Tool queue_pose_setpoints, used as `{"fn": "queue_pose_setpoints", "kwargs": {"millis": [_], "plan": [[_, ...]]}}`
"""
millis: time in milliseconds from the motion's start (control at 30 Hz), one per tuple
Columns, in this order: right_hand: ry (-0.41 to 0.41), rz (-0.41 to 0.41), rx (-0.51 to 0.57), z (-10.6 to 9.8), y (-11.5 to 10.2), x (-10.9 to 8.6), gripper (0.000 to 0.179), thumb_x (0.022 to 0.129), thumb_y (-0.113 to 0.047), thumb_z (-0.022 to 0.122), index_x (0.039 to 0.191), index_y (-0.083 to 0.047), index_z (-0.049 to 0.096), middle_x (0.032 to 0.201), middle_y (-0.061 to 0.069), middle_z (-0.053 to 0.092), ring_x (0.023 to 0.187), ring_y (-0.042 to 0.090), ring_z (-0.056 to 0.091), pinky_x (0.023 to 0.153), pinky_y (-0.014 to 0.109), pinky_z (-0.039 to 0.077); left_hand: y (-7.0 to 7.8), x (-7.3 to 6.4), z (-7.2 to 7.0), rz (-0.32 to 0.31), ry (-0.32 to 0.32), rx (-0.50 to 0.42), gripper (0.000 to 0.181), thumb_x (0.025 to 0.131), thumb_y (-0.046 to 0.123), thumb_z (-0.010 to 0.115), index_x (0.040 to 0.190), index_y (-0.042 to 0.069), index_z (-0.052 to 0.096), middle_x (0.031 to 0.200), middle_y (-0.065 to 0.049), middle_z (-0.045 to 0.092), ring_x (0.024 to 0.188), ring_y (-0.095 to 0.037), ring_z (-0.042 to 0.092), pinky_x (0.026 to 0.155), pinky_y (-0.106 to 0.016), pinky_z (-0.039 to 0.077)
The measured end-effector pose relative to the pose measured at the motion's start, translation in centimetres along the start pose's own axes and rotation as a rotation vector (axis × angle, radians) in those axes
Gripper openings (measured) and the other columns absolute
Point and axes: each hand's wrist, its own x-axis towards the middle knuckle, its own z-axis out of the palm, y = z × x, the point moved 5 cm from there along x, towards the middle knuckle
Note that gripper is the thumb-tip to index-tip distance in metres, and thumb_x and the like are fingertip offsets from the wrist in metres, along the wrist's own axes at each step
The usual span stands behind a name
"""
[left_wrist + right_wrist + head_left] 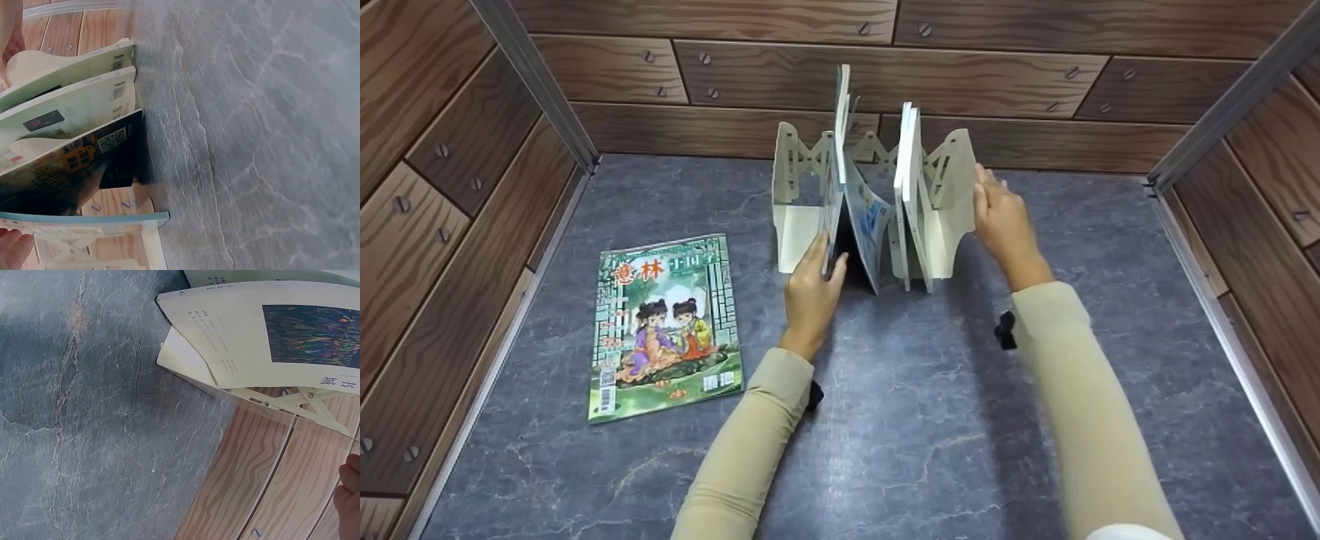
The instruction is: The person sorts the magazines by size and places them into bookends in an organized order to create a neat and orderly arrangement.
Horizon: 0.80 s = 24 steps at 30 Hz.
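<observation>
An expandable cream-coloured book rack [960, 187] stands against the back wall, with several magazines upright in it. My left hand [812, 300] is at the front of the rack, its fingers against the left side of a thin blue-edged magazine [95, 216]; the thumb is spread apart from them. Right of that magazine, a dark-covered one [62, 169] leans with its pages splayed. Two pale magazines [910, 165] stand toward the rack's right end. My right hand [1006, 225] touches the outer side of the right end panel with its fingers, partly seen in the right wrist view.
A green illustrated magazine [667, 330] lies flat on the grey marbled surface [915, 420], left of the rack. Wood-patterned walls [780, 75] enclose the back and both sides, with metal strips [540, 90] at the corners.
</observation>
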Motion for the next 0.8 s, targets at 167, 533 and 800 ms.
{"fn": "queue_pose_setpoints", "kwargs": {"millis": [167,533,800], "plan": [[0.006,-0.003,0.005,0.01,0.00,0.06,0.045,0.107,-0.017,0.036,0.147,0.003,0.043,0.148,0.025,0.047,0.141,0.038,0.044,0.124,0.045,0.028,-0.11,-0.02,0.00,0.003,-0.010,-0.002,0.040,0.088,0.009,0.074,0.123,-0.008,0.066,0.122,-0.021,0.070,0.110,-0.031,0.070,0.093,-0.034,0.059],[0.003,-0.009,0.015,0.06,0.00,0.03,0.045,0.107,-0.017,0.036,0.146,0.004,0.044,0.149,0.023,0.047,0.142,0.036,0.044,0.125,0.045,0.027,0.72,-0.16,0.30,0.122,-0.066,0.061,0.035,0.087,-0.003,0.068,0.122,-0.008,0.067,0.120,-0.021,0.070,0.108,-0.031,0.071,0.091,-0.036,0.060],[0.008,-0.018,0.014,0.02,-0.14,0.02,0.045,0.107,-0.017,0.036,0.146,0.004,0.044,0.148,0.022,0.047,0.141,0.036,0.045,0.124,0.045,0.029,0.14,-0.17,0.35,0.049,-0.071,-0.011,0.036,0.088,-0.001,0.069,0.123,-0.005,0.067,0.121,-0.020,0.070,0.111,-0.031,0.070,0.095,-0.036,0.058]]}}
